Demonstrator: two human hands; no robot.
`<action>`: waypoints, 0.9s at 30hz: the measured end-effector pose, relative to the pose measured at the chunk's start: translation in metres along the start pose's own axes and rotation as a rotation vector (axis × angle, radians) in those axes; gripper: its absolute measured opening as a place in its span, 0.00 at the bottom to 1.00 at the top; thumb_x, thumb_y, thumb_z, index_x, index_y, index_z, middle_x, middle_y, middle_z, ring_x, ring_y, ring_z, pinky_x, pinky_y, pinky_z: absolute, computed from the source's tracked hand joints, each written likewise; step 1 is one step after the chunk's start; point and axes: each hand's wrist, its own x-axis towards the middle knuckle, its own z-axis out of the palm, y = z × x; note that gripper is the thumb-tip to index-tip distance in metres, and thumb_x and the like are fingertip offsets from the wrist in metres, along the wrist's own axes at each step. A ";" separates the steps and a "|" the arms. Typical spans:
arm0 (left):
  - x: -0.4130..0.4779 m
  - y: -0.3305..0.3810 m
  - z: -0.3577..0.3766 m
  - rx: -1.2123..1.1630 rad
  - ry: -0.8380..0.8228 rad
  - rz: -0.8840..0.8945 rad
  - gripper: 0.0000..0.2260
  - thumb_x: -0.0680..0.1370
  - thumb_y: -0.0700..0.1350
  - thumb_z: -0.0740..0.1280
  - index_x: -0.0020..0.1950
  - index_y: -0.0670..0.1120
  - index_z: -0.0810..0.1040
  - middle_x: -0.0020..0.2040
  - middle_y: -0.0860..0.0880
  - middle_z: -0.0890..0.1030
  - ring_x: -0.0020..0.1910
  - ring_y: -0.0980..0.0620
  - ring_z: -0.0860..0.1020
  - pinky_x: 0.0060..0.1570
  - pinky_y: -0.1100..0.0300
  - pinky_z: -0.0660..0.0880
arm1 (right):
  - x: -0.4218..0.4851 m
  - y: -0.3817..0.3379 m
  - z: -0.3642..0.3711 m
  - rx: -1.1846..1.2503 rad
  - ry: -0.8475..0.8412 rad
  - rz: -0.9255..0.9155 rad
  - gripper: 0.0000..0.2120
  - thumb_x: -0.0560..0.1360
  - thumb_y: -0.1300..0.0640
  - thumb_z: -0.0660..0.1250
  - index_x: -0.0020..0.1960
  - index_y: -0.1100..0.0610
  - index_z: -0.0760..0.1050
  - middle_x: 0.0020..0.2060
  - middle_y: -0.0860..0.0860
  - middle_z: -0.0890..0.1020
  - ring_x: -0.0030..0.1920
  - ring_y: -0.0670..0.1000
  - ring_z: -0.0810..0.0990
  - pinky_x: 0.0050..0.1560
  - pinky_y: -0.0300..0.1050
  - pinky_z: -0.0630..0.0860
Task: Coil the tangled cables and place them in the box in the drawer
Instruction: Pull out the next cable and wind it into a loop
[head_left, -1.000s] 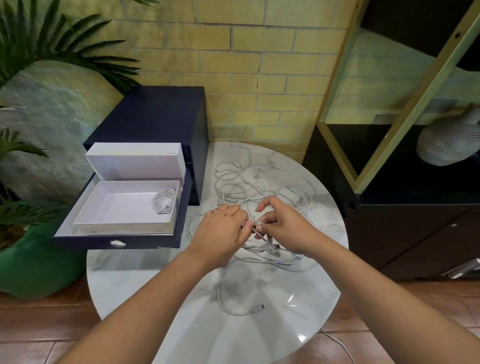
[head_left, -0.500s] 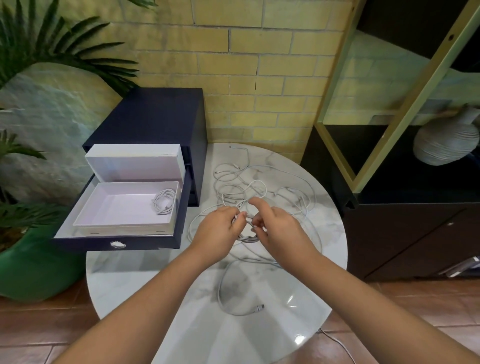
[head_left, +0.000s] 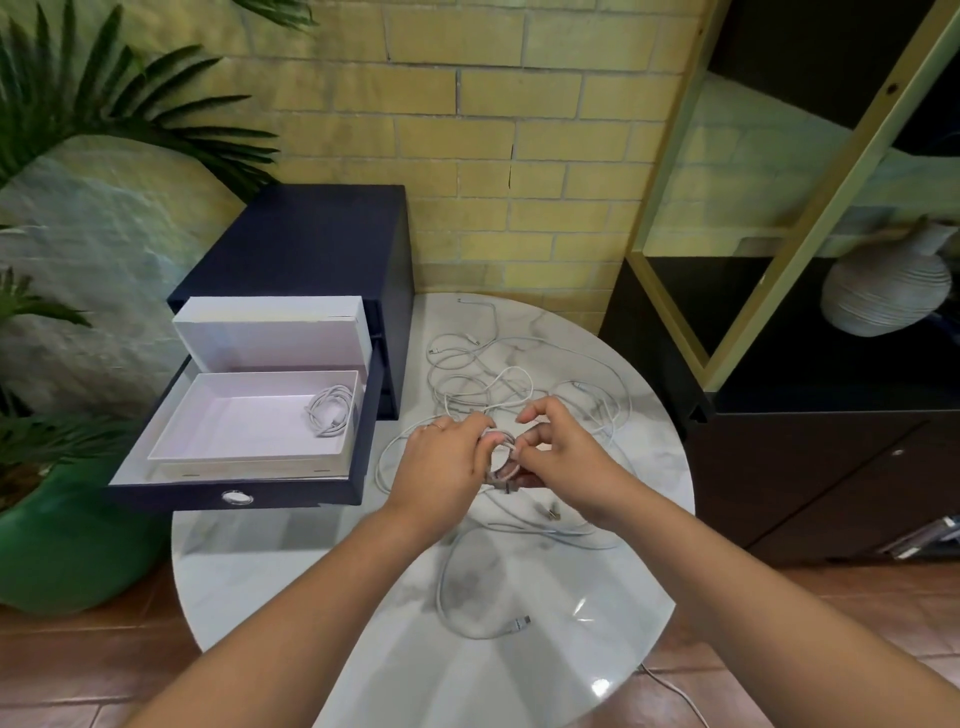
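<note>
Coiled cable (head_left: 328, 410) lies at the right end of the white box (head_left: 244, 464), which sits in the open drawer (head_left: 171, 496). The drawer projects over the left side of the round marble table (head_left: 519, 686). Just right of the drawer's corner, the left hand (head_left: 441, 462) curls palm-down and its fingertips pinch a small coil (head_left: 503, 460). The right hand (head_left: 563, 457) pinches the same coil from the other side, forefinger arched above it. Tangled cables (head_left: 493, 384) spread behind and around both hands, inside the table's rim. Bare tabletop lies nearer the person. A dark shelf unit (head_left: 831, 467) stands close on the right.
</note>
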 end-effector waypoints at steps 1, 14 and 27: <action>0.001 0.000 0.000 0.037 0.009 0.017 0.15 0.82 0.55 0.54 0.56 0.49 0.77 0.44 0.51 0.82 0.48 0.48 0.75 0.49 0.53 0.68 | 0.000 -0.002 -0.001 0.042 -0.008 0.031 0.11 0.77 0.67 0.61 0.56 0.55 0.67 0.41 0.57 0.75 0.33 0.49 0.78 0.37 0.40 0.76; 0.004 0.002 0.000 -0.045 -0.025 -0.083 0.13 0.83 0.51 0.54 0.54 0.46 0.75 0.42 0.48 0.80 0.45 0.45 0.76 0.44 0.51 0.69 | 0.012 -0.016 -0.024 -0.663 -0.141 0.029 0.08 0.79 0.56 0.64 0.48 0.58 0.80 0.37 0.47 0.82 0.39 0.47 0.80 0.49 0.46 0.77; 0.002 0.010 -0.010 -0.321 -0.175 -0.271 0.10 0.83 0.50 0.56 0.48 0.49 0.73 0.35 0.55 0.78 0.40 0.53 0.76 0.46 0.55 0.71 | 0.024 -0.009 -0.026 -1.112 0.058 -0.382 0.06 0.76 0.55 0.67 0.48 0.55 0.81 0.43 0.49 0.81 0.46 0.49 0.77 0.46 0.44 0.72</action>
